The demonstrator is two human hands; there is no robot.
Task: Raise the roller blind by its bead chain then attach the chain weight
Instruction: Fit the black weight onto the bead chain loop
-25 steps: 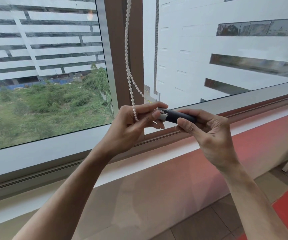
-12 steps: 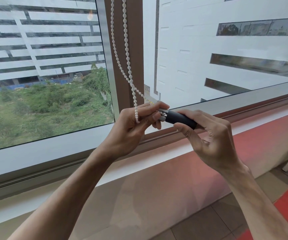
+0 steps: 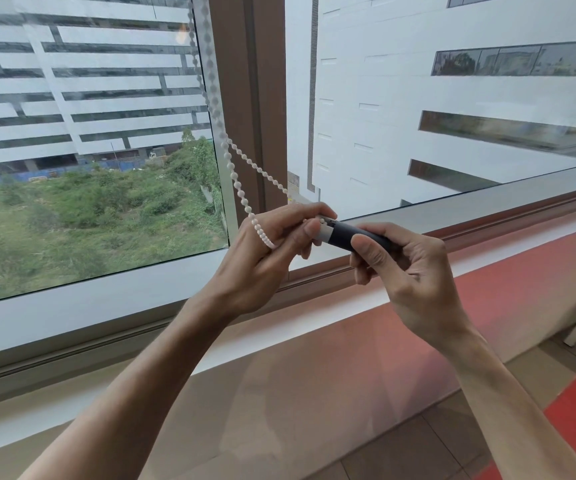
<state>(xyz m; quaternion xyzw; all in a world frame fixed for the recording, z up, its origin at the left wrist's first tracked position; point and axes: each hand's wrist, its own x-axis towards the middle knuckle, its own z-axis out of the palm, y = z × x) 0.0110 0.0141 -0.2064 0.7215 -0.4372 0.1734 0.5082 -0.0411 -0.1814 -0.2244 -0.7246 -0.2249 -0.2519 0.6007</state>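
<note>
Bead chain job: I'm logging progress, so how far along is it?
Done: no blind covers the window glass, so it looks raised. In hand: left hand pinches the bead chain at the pale end of the chain weight, gripped by right hand. Left: closing the weight on the chain.

A brown window post [image 3: 262, 98] stands above a red sill [image 3: 487, 271].

White bead chain [image 3: 241, 192], dark navy chain weight [image 3: 355, 236] with white cap, brown mullion [image 3: 251, 98]
</note>
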